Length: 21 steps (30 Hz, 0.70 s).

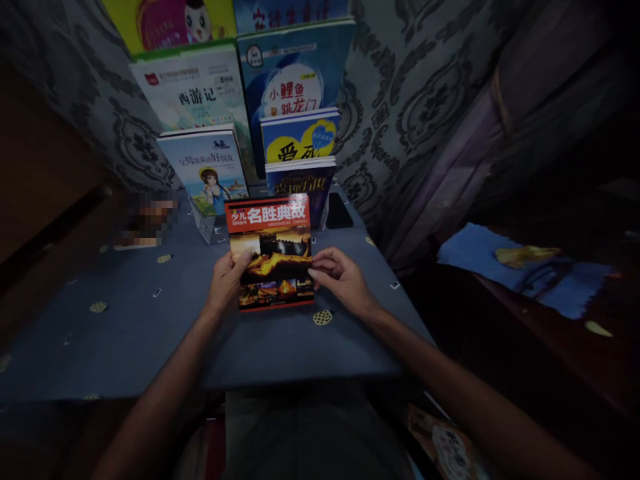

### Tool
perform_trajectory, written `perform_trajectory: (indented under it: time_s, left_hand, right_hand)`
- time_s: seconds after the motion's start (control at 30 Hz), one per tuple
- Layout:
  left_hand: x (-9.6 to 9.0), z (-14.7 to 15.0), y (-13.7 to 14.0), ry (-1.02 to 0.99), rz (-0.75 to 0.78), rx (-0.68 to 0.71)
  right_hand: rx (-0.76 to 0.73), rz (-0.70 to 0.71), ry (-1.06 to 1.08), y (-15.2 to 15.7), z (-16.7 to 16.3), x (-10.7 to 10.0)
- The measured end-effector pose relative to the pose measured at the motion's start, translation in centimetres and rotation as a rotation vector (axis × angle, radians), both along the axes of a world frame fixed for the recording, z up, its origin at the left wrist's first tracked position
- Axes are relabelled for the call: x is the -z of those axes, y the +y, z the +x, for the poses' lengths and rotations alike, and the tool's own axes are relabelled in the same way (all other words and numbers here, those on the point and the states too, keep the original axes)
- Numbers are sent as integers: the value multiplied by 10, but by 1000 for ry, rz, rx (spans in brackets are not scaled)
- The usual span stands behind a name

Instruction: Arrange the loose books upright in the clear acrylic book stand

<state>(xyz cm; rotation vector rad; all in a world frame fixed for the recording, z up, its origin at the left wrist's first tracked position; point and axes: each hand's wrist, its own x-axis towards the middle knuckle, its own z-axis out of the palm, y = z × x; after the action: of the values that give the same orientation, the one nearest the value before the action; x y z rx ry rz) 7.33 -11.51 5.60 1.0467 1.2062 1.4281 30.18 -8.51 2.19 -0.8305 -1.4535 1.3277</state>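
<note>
Clock is centred on the held book. Patterned grey fabric [385, 100] backs everything, 10 through 12 to 2; gathered purple curtain [450, 167] in front of it at 2, tied. Worktop [160, 333] under a blue-grey cloth printed with small yellow pods, runs out to 9 and down to 6. Clear book stand [207, 227] on it at 12, two columns of books in tiers. Left column top down: yellow-green book [117, 23], white-and-green book [195, 97], girl-cover book [227, 177]. Right column: blue top book [295, 12], teal book [250, 93], blue-and-yellow book [327, 137], dark blue book [325, 180]. Blue cloth [475, 257] with jagged edges at 3, off the worktop. Held book [273, 267], red band over black, sits just in front of the stand, face up to the camera, overlapping its lower tier; can't tell if its bottom touches the worktop. Both hands on it, set apart: left hand [227, 277] clamped on the 9 edge, thumb on the cover; right hand [345, 277] pinching the 3 edge. Orange-brown packet [443, 443] low at 4. Black phone-like slab [340, 212] at 2, beside the stand.
</note>
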Motion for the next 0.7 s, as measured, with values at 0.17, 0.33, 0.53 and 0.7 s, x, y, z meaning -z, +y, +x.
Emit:
perform_trajectory:
  time_s: [0.17, 0.33, 0.53, 0.7]
  left_hand:
    - [24, -6, 5, -36, -247, 193]
    - [38, -34, 11, 852, -275, 181]
    - [32, -28, 20, 1441, 107, 80]
    - [42, -15, 34, 1482, 197, 147]
  right_hand:
    - [-42, -133, -75, 3, 6, 17]
    - [32, -45, -352, 10, 12, 33]
    - [193, 389, -961, 8, 9, 19]
    - [-71, 670, -902, 19, -37, 17]
